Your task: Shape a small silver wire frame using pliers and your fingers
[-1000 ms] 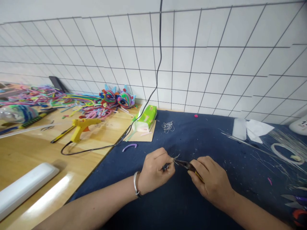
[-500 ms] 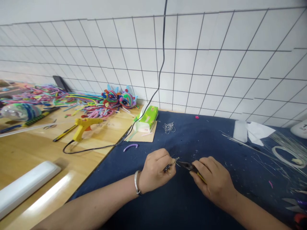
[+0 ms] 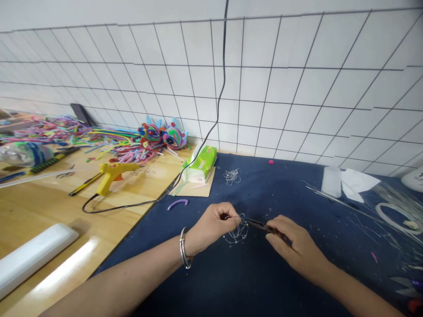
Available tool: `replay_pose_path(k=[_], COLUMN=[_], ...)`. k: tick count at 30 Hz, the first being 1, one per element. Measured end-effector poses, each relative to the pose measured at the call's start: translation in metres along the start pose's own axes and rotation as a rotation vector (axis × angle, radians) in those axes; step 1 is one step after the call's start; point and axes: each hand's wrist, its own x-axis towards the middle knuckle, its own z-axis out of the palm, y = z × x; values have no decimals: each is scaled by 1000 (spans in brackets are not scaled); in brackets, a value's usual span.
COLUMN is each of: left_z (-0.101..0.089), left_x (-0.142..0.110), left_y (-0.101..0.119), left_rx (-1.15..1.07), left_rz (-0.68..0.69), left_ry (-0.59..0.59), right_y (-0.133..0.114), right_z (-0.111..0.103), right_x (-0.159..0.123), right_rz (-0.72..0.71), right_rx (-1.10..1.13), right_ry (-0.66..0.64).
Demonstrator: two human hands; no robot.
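Observation:
Between thumb and fingertips, my left hand point(image 3: 216, 224) pinches a looped piece of thin silvery wire point(image 3: 238, 235), which hangs below the fingers in a loose tangle. My right hand point(image 3: 294, 242) is wrapped round a pair of dark-jawed pliers point(image 3: 259, 224). The plier tips point left and reach the wire beside my left fingertips; whether they grip it I cannot tell. Farther back on the dark blue cloth point(image 3: 280, 193) lies a separate small heap of bent wire point(image 3: 231, 176).
A yellow glue gun point(image 3: 110, 176) and a utility knife point(image 3: 86, 184) lie on the wooden table at left, before colourful pipe cleaners point(image 3: 139, 152). A tissue pack point(image 3: 204, 163) rests on cardboard. Long straight wires point(image 3: 393, 198) and scissors point(image 3: 405, 286) are at right.
My left hand has turned and its fingers have loosened into a pinch, so more of the wire loops show. The pliers have turned slightly in my right hand, staying near the wire.

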Motion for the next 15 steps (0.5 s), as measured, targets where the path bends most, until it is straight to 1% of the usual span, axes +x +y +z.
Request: replay_pose_path(k=[4,7,10,15], left_z=[2,2,-1,-10], left_x=[0,-1,-1,3], left_y=[-5,-6,-3,0], left_rx=[71,103,77,-45], left_rz=[38,59,43,49], left_ry=[10,0,-64,-209], right_y=[0,1,4,8], right_z=[3,5,6,5], right_x=[0,-1,-2,-2], right_rz=[-10,-19,-22,-24], right_rx=[-50,-94,-134,-166], right_ry=[-9,7,31,50])
